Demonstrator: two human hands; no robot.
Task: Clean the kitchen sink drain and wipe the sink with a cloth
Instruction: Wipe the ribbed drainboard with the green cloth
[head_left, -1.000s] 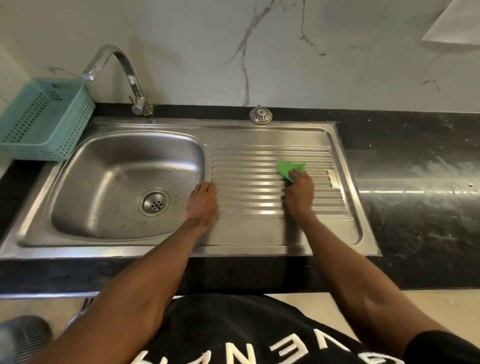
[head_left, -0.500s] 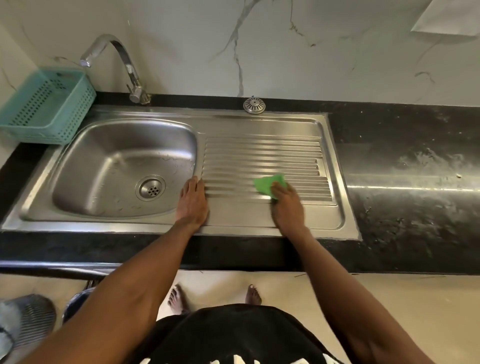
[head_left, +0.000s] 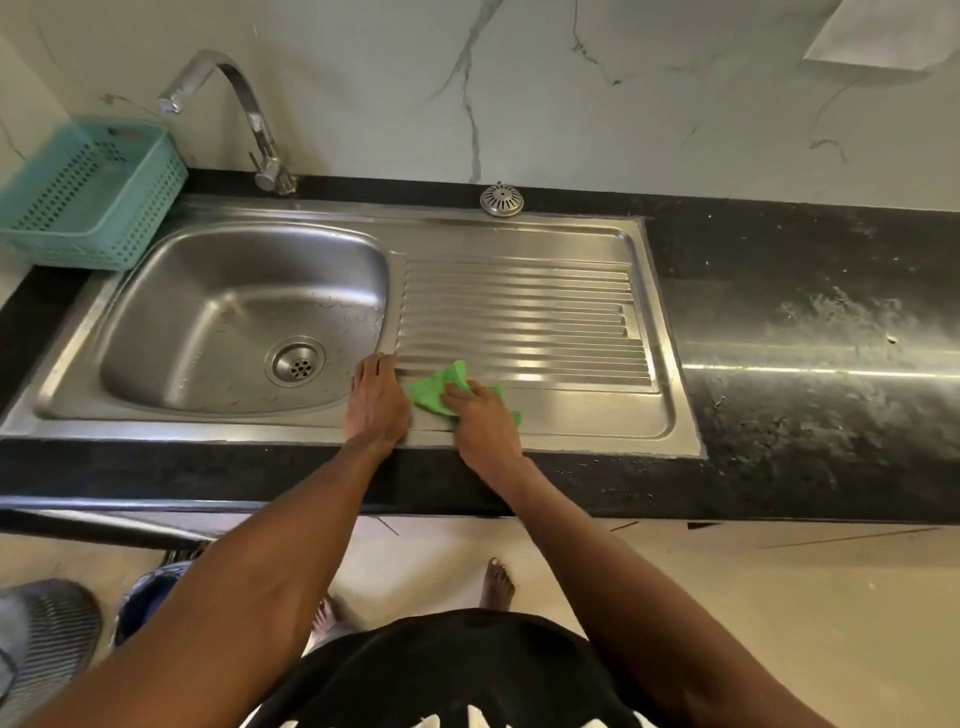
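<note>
- Half done, I judge: right hand (head_left: 485, 415), fingers clamped on cloth (head_left: 435, 393), wipes drainboard (head_left: 524, 312).
- Left hand (head_left: 376, 402), fingers together, rests flat.
- Basin (head_left: 208, 322) and drain (head_left: 296, 361) seemingly left.

Your right hand (head_left: 485, 415) presses the green cloth (head_left: 434, 391) on the ribbed steel drainboard (head_left: 524, 312); your left hand (head_left: 376, 402) rests flat beside the stainless steel basin (head_left: 234, 322).

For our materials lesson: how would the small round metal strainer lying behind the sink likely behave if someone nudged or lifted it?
The strainer is thin perforated metal, so probably light and stiff. It sits dome-up on the dark counter, so a nudge would likely slide it rather than tip it. Its round rim might let it roll if it landed on edge.
</note>
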